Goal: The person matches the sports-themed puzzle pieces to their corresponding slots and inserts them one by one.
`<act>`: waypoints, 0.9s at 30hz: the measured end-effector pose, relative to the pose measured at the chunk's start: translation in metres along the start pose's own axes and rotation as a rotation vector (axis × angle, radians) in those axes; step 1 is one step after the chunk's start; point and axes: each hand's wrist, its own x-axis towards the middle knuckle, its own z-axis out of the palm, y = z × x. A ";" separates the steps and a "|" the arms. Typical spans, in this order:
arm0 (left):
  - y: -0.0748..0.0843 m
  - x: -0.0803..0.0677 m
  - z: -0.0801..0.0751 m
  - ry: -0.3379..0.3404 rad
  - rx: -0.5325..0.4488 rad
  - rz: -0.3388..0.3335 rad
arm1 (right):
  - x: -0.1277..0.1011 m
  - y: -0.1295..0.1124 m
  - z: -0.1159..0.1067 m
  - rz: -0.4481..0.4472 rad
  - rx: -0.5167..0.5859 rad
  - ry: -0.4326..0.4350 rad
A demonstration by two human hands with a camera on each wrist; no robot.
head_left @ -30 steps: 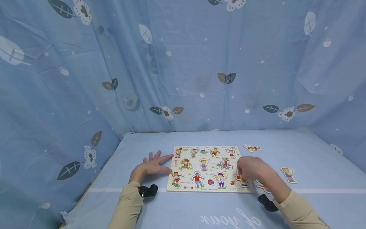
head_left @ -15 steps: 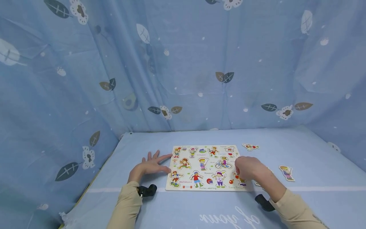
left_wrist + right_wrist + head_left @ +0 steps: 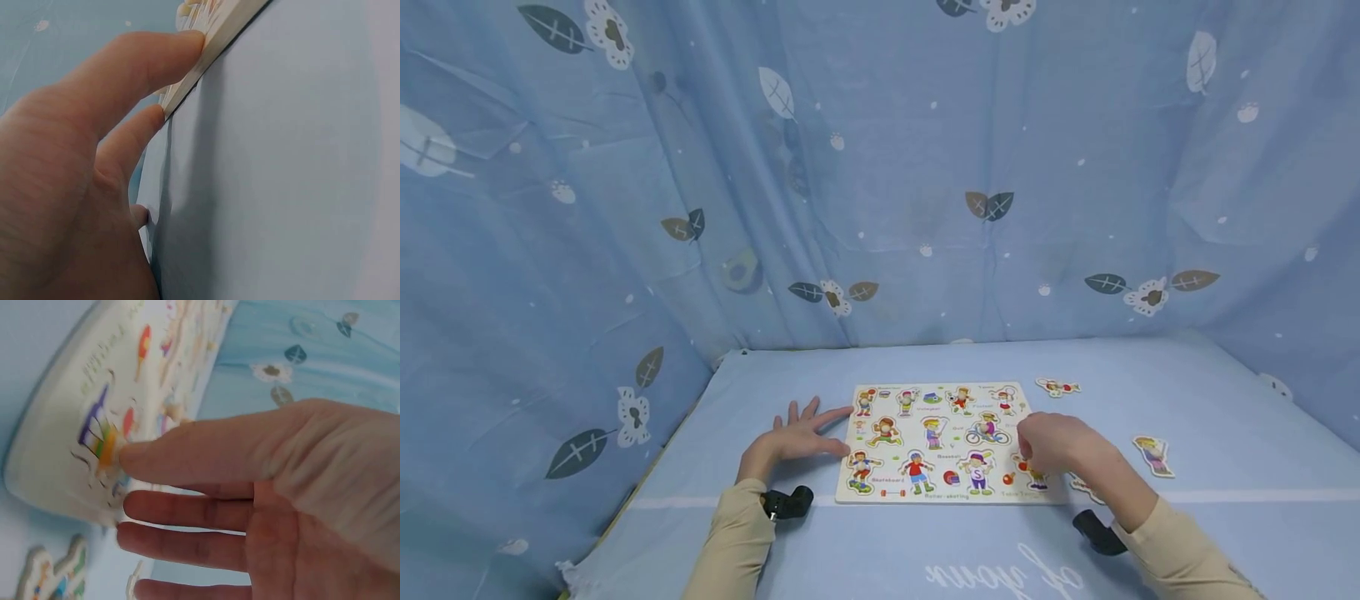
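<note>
A pale wooden puzzle board (image 3: 912, 454) printed with sporting children lies on the table, most of its figures set in it. My left hand (image 3: 797, 437) rests at its left side with fingers spread; in the left wrist view the thumb and a fingertip (image 3: 190, 47) touch the board's edge. My right hand (image 3: 1063, 446) is over the lower right corner, pinching a child-figure puzzle piece (image 3: 1037, 481) with curled fingers. In the right wrist view the thumb (image 3: 140, 459) presses near that colourful figure; the exact grip point is hidden behind it.
Loose puzzle pieces lie right of the board: one (image 3: 1058, 387) at the back, one (image 3: 1153, 456) farther right, and one (image 3: 1086, 489) partly hidden by my right forearm. A blue patterned curtain (image 3: 880, 208) hangs behind the light blue table cover (image 3: 790, 542).
The head view has shifted slightly. Both hands hold nearly the same places at the board, the right still over its lower right corner.
</note>
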 end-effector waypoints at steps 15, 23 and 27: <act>0.001 0.003 0.003 -0.009 0.004 -0.009 | -0.016 0.067 -0.046 0.058 0.155 0.027; 0.003 0.001 0.003 -0.004 0.000 -0.014 | -0.023 0.101 -0.056 0.077 0.226 0.046; 0.003 0.000 0.003 -0.006 -0.001 -0.008 | -0.024 0.122 -0.055 0.108 0.250 0.037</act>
